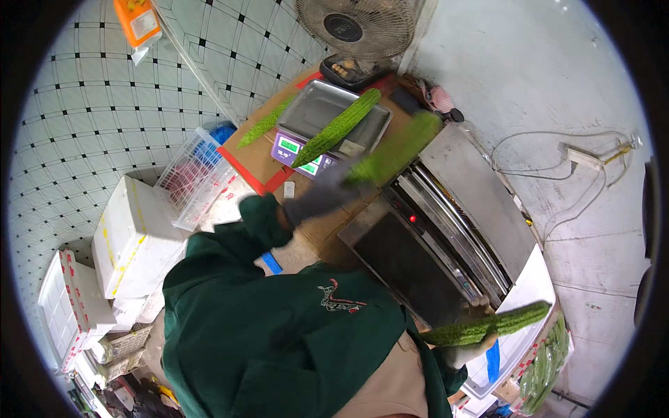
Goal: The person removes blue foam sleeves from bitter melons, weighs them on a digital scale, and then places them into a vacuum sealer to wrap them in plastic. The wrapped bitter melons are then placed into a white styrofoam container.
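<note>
In my left hand, which wears a dark grey glove, a bitter melon is held by one end and blurred by motion. It is over the edge between a digital scale and a film wrapping machine. Another bitter melon lies slantwise across the scale's metal pan and overhangs its lit display. My right hand, in a pale glove, grips a third bitter melon near the machine's lower right corner. Left of the scale, one more bitter melon rests on the cardboard-covered table.
An electric fan and a black tray stand behind the scale. A red light glows on the machine. White foam boxes and a plastic basket are at left. Bagged green vegetables lie at lower right, beside a white tray.
</note>
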`<state>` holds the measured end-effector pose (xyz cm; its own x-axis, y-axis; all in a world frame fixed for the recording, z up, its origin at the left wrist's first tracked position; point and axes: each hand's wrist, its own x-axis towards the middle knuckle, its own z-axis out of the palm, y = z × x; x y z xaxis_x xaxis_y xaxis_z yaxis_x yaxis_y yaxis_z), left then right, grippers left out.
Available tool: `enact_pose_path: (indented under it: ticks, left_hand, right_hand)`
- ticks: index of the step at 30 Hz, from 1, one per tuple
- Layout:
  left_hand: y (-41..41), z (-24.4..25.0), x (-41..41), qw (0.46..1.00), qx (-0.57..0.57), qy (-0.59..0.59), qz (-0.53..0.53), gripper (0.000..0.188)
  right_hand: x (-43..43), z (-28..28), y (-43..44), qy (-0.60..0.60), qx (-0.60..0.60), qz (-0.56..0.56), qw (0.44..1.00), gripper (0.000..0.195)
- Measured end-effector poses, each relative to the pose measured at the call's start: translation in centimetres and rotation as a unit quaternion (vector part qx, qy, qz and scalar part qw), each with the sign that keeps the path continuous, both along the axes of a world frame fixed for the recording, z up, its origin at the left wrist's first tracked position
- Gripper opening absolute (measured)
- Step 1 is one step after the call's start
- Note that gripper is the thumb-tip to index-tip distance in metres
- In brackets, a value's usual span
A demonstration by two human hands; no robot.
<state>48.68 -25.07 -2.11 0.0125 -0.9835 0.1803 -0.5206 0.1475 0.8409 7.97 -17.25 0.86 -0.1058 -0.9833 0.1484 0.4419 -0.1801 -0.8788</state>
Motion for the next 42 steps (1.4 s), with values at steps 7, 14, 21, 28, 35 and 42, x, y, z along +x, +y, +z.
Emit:
enact_pose_path:
  ticks: [7,14,21,28,35,42]
  left_hand:
    - [-7.4,-3.6,15.1,0.992,-0.031,-0.091,0.081,0.072]
    - [-10.9,-10.3,16.9,0.978,-0.073,-0.172,0.093,0.062]
    - [-11.7,-12.0,16.0,0.991,-0.005,-0.13,0.042,0.059]
    - [-12.3,-10.9,17.1,0.986,-0.135,-0.099,0.004,0.045]
    - [-10.5,-9.3,18.8,0.994,-0.021,-0.103,-0.01,0.052]
    - [-7.9,-8.1,20.0,0.988,-0.067,-0.062,0.124,0.042]
  right_hand:
    - [-1.2,-1.0,2.8,0.035,0.088,-0.165,0.982,0.063]
    - [-1.3,-1.0,4.0,0.006,0.076,-0.172,0.982,0.061]
    - [-1.0,-0.5,4.7,0.031,0.1,-0.189,0.976,0.062]
    - [-0.6,-0.6,4.3,0.038,0.083,-0.149,0.985,0.061]
    - [0.3,0.5,3.7,0.065,0.084,-0.172,0.979,0.061]
    - [2.3,1.9,2.7,0.084,0.075,-0.183,0.977,0.064]
